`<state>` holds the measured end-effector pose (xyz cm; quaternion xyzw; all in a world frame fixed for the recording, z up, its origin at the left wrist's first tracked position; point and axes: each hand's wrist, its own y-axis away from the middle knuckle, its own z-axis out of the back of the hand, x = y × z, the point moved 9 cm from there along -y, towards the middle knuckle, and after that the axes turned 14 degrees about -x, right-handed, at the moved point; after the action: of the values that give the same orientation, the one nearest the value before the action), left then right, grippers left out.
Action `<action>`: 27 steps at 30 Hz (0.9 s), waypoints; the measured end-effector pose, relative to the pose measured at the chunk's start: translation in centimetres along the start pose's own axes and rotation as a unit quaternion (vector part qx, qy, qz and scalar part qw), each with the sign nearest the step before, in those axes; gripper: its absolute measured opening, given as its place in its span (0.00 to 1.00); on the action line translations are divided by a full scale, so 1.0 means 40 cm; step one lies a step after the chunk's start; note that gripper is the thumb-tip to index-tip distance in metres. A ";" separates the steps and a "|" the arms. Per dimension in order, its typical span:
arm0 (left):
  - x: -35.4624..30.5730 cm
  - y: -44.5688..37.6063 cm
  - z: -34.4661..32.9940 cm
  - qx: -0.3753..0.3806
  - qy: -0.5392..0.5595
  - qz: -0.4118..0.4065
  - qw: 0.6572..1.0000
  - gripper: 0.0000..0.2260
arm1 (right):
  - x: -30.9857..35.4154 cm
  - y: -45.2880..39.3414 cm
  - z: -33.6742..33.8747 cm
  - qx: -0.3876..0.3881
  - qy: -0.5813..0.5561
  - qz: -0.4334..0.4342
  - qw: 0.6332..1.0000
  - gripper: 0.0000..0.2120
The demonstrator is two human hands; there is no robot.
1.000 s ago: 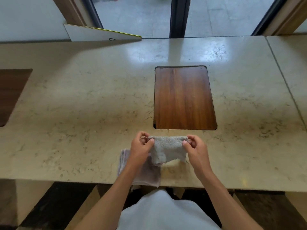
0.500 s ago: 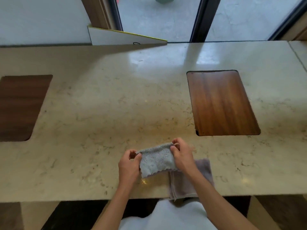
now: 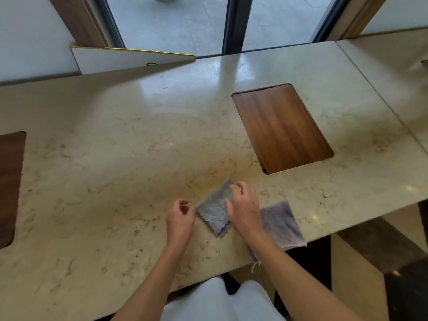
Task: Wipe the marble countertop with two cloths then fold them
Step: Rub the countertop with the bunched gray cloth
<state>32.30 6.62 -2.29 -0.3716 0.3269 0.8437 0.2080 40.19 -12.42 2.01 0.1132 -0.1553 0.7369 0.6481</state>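
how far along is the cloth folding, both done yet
Not yet. The grey cloth lies folded small on the marble countertop, the right hand pressing it flat, the left hand beside it. The purple cloth underneath, overhanging the edge, looks not neatly folded.

Single view, head-worn wide-angle camera: looking forward and steeply down from above the near edge of the beige veined marble countertop (image 3: pixel 111 163), which is running tilted across the frame, lower at the left. Nearest the lens: both forearms reaching in from the bottom edge, the left hand (image 3: pixel 180 218) and right hand (image 3: pixel 245 209) sitting low and centre. Middle distance: the rectangular dark wooden inset panel (image 3: pixel 281 127). Farthest: the dark-framed glass doors (image 3: pixel 232 24) filling the top edge. Straight lines are bowing toward the frame borders.
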 end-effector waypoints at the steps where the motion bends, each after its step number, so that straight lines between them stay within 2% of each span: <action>1: 0.006 0.002 0.027 -0.015 -0.004 0.002 1.000 0.06 | 0.015 0.017 -0.029 0.023 0.014 0.028 0.999 0.26; 4: 0.042 0.013 0.120 -0.065 -0.021 0.000 0.998 0.05 | 0.037 0.031 -0.109 0.103 0.058 0.079 0.990 0.38; 8: 0.102 0.030 0.213 -0.123 -0.054 -0.008 0.991 0.06 | 0.024 0.027 -0.178 0.160 0.084 0.142 0.973 0.42; 12: 0.141 0.030 0.265 -0.158 -0.094 -0.018 0.983 0.08 | 0.027 0.026 -0.198 0.130 0.106 0.142 0.975 0.40; 19: 0.130 -0.021 0.301 -0.174 -0.148 -0.087 0.970 0.15 | 0.025 -0.002 -0.203 0.043 0.109 0.133 0.984 0.31; 23: 0.143 -0.083 0.338 -0.178 -0.184 -0.091 0.962 0.18 | 0.011 -0.068 -0.200 -0.012 0.108 0.149 0.983 0.29; 25: 0.145 -0.121 0.360 -0.171 -0.233 -0.112 0.951 0.19 | 0.012 -0.090 -0.196 -0.037 0.088 0.110 0.989 0.27; 27: 0.147 -0.158 0.372 -0.150 -0.324 -0.152 0.922 0.22 | 0.039 -0.087 -0.200 -0.061 0.072 0.045 0.995 0.24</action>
<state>25.00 22.18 -1.68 -0.1497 0.0509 0.9153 0.3704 43.70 -7.60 -4.54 0.0132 -0.1582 0.7607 0.6294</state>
